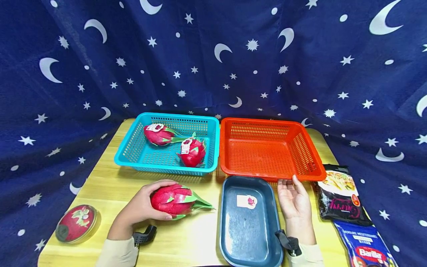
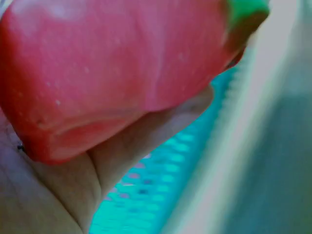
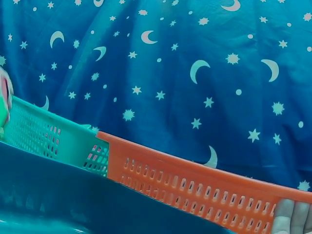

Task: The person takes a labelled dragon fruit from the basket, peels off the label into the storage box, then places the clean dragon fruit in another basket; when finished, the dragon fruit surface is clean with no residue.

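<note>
My left hand (image 1: 146,204) grips a red dragon fruit (image 1: 173,200) with green leaf tips pointing right, in front of the teal basket (image 1: 131,163). The left wrist view shows its smooth skin (image 2: 122,58) close up, thumb or finger along its side. Inside the teal basket lie two more dragon fruits, one at the left (image 1: 158,135) and one at the right (image 1: 193,154), both with paper labels. Palm up, my right hand (image 1: 295,204) touches the front wall of the orange basket (image 1: 267,176), its fingers (image 3: 292,214) beneath the rim.
A dark blue tray (image 1: 248,230) bearing a dragon fruit sticker (image 1: 247,201) stands between my arms. To the right lie a black food packet (image 1: 340,196) and a blue Barilla packet (image 1: 365,243). A round lidded tub (image 1: 78,222) sits at the left on the wooden table (image 1: 110,196).
</note>
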### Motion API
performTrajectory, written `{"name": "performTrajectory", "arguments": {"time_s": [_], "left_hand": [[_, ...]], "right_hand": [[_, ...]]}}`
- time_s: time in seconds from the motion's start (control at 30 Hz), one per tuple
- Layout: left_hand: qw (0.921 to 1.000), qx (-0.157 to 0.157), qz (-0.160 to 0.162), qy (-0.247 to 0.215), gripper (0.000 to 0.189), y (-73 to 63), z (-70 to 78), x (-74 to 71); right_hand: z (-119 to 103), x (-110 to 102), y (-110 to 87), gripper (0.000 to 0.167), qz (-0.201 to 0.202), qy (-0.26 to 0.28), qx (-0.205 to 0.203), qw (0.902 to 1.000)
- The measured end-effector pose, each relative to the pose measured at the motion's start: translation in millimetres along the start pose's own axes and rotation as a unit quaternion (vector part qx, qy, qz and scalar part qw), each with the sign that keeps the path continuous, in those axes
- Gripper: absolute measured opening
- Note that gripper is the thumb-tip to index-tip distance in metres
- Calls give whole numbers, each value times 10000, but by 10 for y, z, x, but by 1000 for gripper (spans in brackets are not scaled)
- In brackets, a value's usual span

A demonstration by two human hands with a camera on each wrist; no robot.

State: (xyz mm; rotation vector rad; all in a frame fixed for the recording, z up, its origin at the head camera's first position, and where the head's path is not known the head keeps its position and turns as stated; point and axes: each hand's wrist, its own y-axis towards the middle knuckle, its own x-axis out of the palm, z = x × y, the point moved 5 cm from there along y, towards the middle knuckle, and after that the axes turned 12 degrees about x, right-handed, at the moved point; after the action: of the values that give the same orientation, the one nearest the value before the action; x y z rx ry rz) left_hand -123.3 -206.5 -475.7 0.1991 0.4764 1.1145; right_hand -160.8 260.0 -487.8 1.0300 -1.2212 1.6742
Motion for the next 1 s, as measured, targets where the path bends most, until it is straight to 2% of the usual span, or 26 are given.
{"name": "performTrajectory", "arguments": {"time_s": [0.1, 0.17, 0.23, 0.3, 0.37, 0.43, 0.5, 0.67, 0.73, 0.9, 1.0], "left_hand": [[9998, 161, -113, 51, 91, -27, 196, -142], [9985, 480, -195, 194, 92, 1, 352, -222], [9949, 869, -287, 413, 93, 84, 517, -279], [9893, 1279, -354, 607, 95, 228, 681, -298], [9851, 1502, -356, 759, 97, 418, 821, -289], [9835, 1558, -317, 860, 97, 643, 922, -246], [9849, 1435, -247, 935, 95, 878, 1015, -165], [9844, 1244, -244, 1217, 88, 1619, 1002, 122], [9835, 1204, -333, 1308, 88, 1906, 914, 253], [9867, 621, -526, 1404, 94, 2421, 691, 601], [9832, 348, -628, 1677, 94, 2708, 561, 786]], "right_hand": [[9, -9, -7, 27, -36, -18, 16, 10000], [8, -16, -11, 26, -81, -35, 17, 10000], [3, -20, -20, 26, -118, -48, 5, 9999], [-5, -20, -26, 24, -163, -75, 1, 9998], [-9, -18, -30, 23, -187, -133, -7, 9997], [-6, -15, -29, 22, -198, -192, -7, 9996], [4, -16, -29, 22, -189, -259, -12, 9995], [-20, 23, -8, 22, -282, -303, -43, 9991], [-29, 10, -10, 22, -361, -297, -43, 9989], [-20, -58, -31, 22, -469, -346, 69, 9983], [-21, -50, -28, 21, -550, -378, 137, 9977]]}}
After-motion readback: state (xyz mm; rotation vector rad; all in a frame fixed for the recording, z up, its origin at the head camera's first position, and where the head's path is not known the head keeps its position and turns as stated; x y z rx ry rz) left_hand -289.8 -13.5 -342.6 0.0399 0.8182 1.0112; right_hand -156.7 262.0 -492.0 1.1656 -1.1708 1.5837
